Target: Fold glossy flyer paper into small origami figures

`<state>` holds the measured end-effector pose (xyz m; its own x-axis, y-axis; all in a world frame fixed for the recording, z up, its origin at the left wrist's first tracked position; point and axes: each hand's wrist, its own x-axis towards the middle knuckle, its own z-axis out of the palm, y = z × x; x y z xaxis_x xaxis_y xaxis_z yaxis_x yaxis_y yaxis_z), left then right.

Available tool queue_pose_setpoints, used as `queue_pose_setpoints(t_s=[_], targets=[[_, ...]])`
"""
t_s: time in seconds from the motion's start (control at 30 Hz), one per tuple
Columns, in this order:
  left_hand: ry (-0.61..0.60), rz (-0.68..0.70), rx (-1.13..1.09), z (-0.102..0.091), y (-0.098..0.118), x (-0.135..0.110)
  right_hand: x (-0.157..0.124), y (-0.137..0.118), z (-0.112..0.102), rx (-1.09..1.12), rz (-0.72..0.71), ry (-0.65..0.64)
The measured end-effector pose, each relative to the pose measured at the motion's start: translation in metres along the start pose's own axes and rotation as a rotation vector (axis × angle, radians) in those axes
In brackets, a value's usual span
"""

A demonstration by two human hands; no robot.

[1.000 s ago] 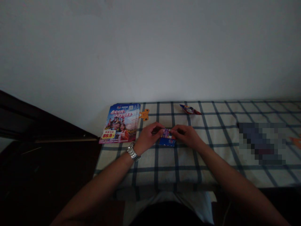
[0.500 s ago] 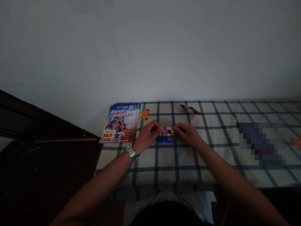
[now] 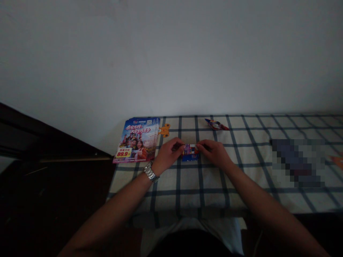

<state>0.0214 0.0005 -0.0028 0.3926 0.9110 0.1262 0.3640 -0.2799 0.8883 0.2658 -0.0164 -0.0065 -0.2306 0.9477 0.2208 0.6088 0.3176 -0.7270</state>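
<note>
A small folded blue and red paper piece (image 3: pixel 190 152) lies on the checked tablecloth (image 3: pixel 203 185), held between both hands. My left hand (image 3: pixel 168 154), with a metal watch at the wrist, pinches its left end. My right hand (image 3: pixel 213 152) pinches its right end. Both hands rest low on the cloth with fingers curled in.
A stack of colourful flyers (image 3: pixel 137 140) lies at the table's left back corner, with a small orange figure (image 3: pixel 164 130) beside it. A folded paper shape (image 3: pixel 216 124) sits near the wall. A blurred patch (image 3: pixel 298 162) lies at right. A dark ledge runs along the left.
The paper piece between my hands has become narrower, its lower part folded up. Both hands have shifted slightly away from me and stayed pinched on its ends.
</note>
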Motion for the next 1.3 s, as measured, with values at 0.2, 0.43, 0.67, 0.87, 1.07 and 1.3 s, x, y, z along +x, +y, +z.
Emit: queue_pose_setpoints(t_s=[0.2,0.43,0.67,0.87,1.07,1.3], targets=[[-0.013,-0.01,0.028,0.0,0.0,0.0,0.001,0.002,0.0,-0.005,-0.019,0.029],[0.032,0.106,0.177,0.0,0.002,-0.001,0.002,0.003,0.0,-0.04,-0.04,0.012],[-0.01,0.379,0.338,-0.008,0.006,0.0,0.002,0.001,-0.001,-0.062,-0.045,-0.004],[-0.15,0.477,0.407,-0.015,0.008,0.001,0.004,0.003,0.0,-0.1,-0.038,-0.011],[-0.225,0.465,0.467,-0.013,0.0,0.001,0.004,0.006,0.001,-0.144,-0.094,-0.033],[-0.24,0.465,0.518,-0.011,-0.005,0.003,0.004,0.004,0.0,-0.141,-0.143,0.014]])
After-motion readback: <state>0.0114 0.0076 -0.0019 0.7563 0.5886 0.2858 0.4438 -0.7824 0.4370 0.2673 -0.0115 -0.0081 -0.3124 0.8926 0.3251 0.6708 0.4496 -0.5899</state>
